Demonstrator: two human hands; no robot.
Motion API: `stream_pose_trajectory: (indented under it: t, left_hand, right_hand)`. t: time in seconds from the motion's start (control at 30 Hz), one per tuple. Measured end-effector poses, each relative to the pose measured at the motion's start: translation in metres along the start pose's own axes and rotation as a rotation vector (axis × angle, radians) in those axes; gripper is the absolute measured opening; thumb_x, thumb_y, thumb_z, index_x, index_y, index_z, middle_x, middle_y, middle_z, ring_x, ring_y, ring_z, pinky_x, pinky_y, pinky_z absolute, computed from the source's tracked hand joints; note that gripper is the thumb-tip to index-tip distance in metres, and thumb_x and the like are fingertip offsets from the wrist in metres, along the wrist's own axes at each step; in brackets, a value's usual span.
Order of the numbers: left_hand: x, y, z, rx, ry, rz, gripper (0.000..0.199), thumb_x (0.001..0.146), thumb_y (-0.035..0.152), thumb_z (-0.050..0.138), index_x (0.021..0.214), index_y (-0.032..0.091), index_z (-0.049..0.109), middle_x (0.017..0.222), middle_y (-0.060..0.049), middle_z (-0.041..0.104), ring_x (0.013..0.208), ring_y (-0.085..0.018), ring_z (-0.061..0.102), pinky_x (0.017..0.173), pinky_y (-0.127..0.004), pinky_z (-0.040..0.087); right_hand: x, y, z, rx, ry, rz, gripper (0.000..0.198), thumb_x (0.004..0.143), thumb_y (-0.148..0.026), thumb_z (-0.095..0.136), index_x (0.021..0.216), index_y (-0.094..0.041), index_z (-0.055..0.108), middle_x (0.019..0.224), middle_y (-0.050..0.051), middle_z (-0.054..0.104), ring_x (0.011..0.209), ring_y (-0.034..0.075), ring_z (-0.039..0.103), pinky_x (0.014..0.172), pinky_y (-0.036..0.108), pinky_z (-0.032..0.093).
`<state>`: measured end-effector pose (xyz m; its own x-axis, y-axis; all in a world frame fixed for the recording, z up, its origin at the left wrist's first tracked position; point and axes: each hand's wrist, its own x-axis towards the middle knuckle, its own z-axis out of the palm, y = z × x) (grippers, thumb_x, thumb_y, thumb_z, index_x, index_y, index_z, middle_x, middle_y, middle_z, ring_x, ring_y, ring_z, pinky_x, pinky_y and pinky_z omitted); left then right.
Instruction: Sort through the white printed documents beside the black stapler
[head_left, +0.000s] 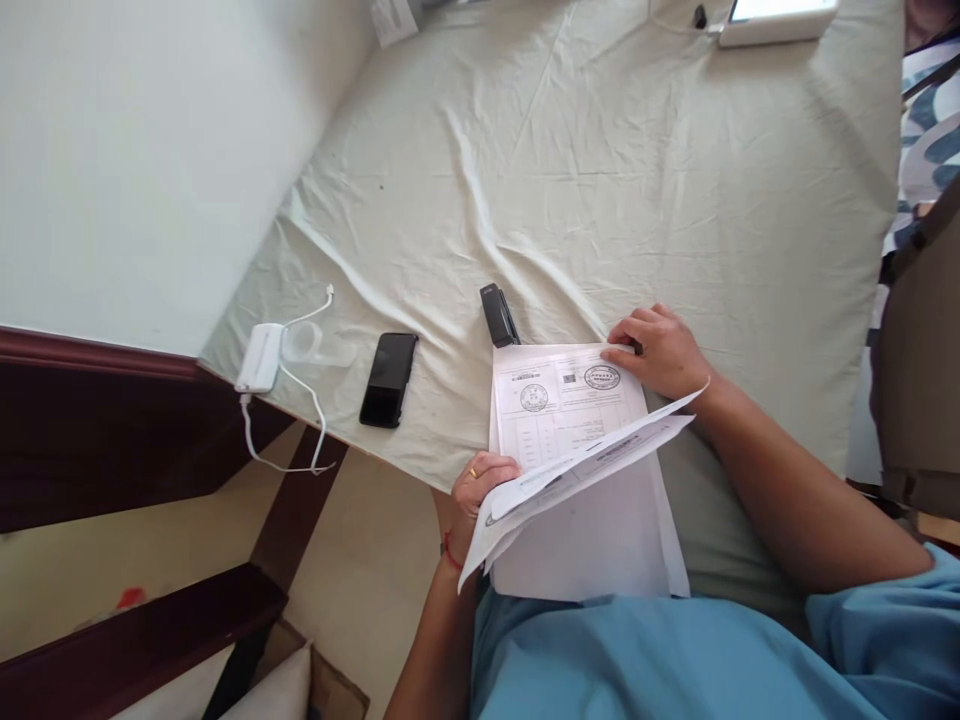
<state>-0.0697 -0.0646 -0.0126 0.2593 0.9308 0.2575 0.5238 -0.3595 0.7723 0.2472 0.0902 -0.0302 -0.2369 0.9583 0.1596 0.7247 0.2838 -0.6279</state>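
Note:
A stack of printed papers [555,400] with round and oval stamps lies at the table's near edge, reaching over my lap. Several of its sheets [585,465] are lifted and folded up across the middle. My left hand [484,485], with a ring and a red wrist thread, is closed on the left edge of the lifted sheets. At the top right corner of the stack, my right hand [660,350] has its thumb on the paper and its fingers curled at the edge; a small dark spot between them is unclear. A black stapler [499,315] touches the stack's top left.
Left of the papers lies a black phone [388,380]. A white adapter [260,358] with a cable and a clear tape-like roll [301,343] sit at the table's left corner. A white device [780,22] stands at the far right on the wrinkled tablecloth [637,180].

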Motion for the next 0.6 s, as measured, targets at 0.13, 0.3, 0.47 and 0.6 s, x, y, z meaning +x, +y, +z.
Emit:
stream_pose_trajectory:
  t: [0.13,0.3,0.47,0.6]
  left_hand:
    - [0.002,0.004,-0.003,-0.010,-0.039,-0.010,0.015,0.094,0.031,0.069,0.087,0.021,0.078,0.087,-0.007,0.076,0.079,-0.021,0.069,0.072,-0.035,0.057]
    - [0.004,0.006,-0.002,0.010,-0.007,-0.006,0.016,0.094,0.032,0.069,0.088,0.022,0.079,0.085,-0.008,0.075,0.078,-0.021,0.069,0.071,-0.036,0.057]
    - [0.000,0.001,0.001,0.022,0.022,0.008,0.007,0.093,0.026,0.071,0.092,0.024,0.078,0.086,-0.005,0.075,0.080,-0.020,0.068,0.072,-0.035,0.056]
    - [-0.004,-0.004,0.003,-0.006,0.022,-0.010,0.016,0.095,0.033,0.068,0.087,0.023,0.077,0.086,-0.007,0.073,0.080,-0.022,0.067,0.070,-0.036,0.056]
  right_hand:
    - [0.001,-0.002,-0.008,0.090,-0.038,-0.061,0.013,0.085,-0.031,0.065,0.077,-0.021,0.067,0.081,0.008,0.067,0.085,0.026,0.053,0.078,0.041,0.045]
    - [-0.004,-0.011,-0.025,0.392,-0.096,-0.043,0.023,0.087,-0.042,0.067,0.077,-0.021,0.064,0.074,0.003,0.063,0.070,0.018,0.051,0.065,0.033,0.042]
    - [-0.010,-0.015,-0.037,0.522,-0.229,0.130,0.030,0.091,-0.051,0.067,0.084,-0.022,0.072,0.067,-0.001,0.064,0.061,0.015,0.054,0.055,0.029,0.039]
    - [-0.006,-0.014,-0.027,0.278,0.004,0.015,0.026,0.096,-0.040,0.060,0.084,-0.024,0.076,0.075,0.003,0.071,0.069,0.020,0.060,0.065,0.035,0.048]
